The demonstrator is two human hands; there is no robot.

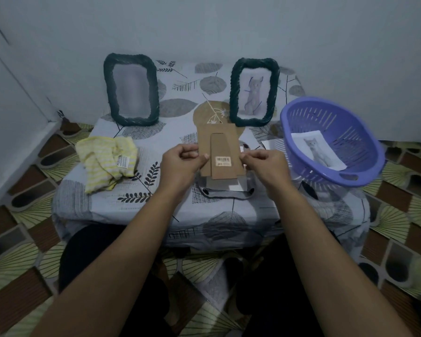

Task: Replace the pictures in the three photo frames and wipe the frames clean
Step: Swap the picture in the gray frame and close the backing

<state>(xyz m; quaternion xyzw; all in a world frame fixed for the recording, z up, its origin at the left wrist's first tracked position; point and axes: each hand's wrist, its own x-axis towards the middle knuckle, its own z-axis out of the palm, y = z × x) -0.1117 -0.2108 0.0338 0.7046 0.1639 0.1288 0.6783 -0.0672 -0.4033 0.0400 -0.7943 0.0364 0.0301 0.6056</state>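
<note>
Backing board [220,152] of brown cardboard, with its fold-out stand and a barcode sticker facing the viewer, held between both hands above the middle of the counter [156,210]. Left hand [180,164]: thumb and curled fingers pinch the board's left edge. Right hand [265,164]: thumb and curled fingers pinch the right edge.

Third frame [226,194] lies flat on the counter directly under the board; only its dark near rim and a pale inner area show, the rest being hidden by the board and hands.

Two dark woven frames stand upright at the back of the counter, near the wall: left frame [153,93], its content blurred and unreadable; right frame [233,93], holding a cat picture [253,93].

Purple slotted basket [301,113] rests tilted at the right edge of the counter, with a loose cat print [319,152] inside it. A pale sheet [270,144] lies between the right hand and the basket, partly hidden.

Yellow-and-white striped cloth [107,161], crumpled, with a label attached, lies at the left of the counter, well apart from the hands.

Counter covering: leaf-patterned fabric.
</note>
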